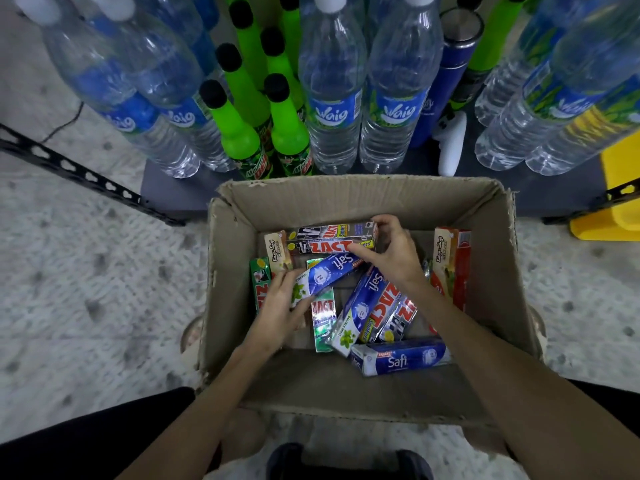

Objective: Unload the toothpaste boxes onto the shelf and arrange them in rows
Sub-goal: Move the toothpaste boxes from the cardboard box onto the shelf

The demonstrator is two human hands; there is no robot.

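The toothpaste boxes lie mixed at the bottom of the cardboard carton (360, 199), none on the shelf (162, 188) yet. My right hand (391, 251) pinches the end of two black Zact boxes (329, 239) that lie side by side near the far wall, thumb below and fingers curled over the top. My left hand (277, 303) rests with quite straight fingers on the near end of a blue Safi box (329, 271); I cannot tell if it truly grips. I judge these boxes light and stiff but easy to crush, with smooth slippery card, so it is better to take them across the long sides. The carton walls are high and torn, so I must lift straight up. On the shelf behind, water bottles (332, 98) and green bottles (242, 119) stand close, so free room looks small.
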